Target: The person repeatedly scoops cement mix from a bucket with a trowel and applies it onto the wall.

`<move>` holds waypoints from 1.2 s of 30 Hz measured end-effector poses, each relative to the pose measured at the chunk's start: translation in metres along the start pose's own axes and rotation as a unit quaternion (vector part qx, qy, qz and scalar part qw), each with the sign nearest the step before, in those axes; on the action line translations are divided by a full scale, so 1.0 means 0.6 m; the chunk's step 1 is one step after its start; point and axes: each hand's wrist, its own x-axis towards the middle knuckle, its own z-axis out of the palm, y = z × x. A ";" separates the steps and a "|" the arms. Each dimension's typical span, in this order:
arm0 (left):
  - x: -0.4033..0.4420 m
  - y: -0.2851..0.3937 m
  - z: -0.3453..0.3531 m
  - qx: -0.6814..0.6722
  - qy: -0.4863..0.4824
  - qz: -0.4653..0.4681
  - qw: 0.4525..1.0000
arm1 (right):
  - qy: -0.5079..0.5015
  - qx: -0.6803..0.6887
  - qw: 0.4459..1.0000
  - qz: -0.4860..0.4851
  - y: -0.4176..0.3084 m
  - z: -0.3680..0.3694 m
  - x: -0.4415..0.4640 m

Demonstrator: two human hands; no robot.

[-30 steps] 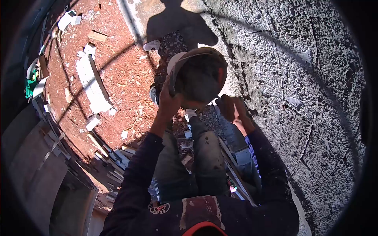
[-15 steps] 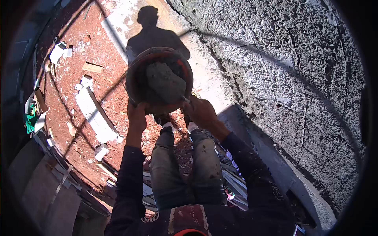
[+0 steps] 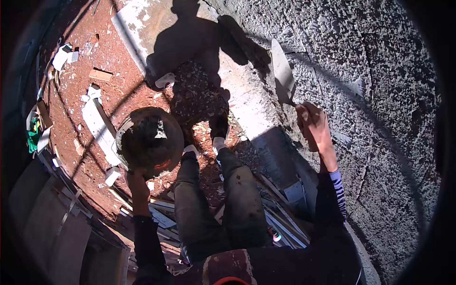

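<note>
Visibly, a coarse, pitted grey surface is presented by the wall (image 3: pixel 380 190), with loose red rubble spread over the ground (image 3: pixel 126 88) and a flat, pale slab (image 3: pixel 244 95) set along the wall's foot. A round, dark, crusted form is noted for the bowl (image 3: pixel 147 142); its contents cannot be judged in the shade. A smooth, leaf-shaped blade is carried by the trowel (image 3: pixel 282 71), sunlit toward the tip, shaded toward the handle.

The bowl is held at its near rim by the left grip (image 3: pixel 137 187), fingers partly hidden. The trowel's handle is clenched in the right grip (image 3: pixel 314 126), blade pointed away from the body; contact with the wall cannot be determined.

Bowl and trowel are held well apart, with open room between them over slab and ground. Beyond the bowl's outer edge, a white board (image 3: pixel 97 121) is seen lying.
</note>
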 end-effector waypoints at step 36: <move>0.210 0.123 0.105 -0.068 -0.069 0.032 0.995 | -0.284 0.243 0.920 -0.121 -0.144 0.277 0.152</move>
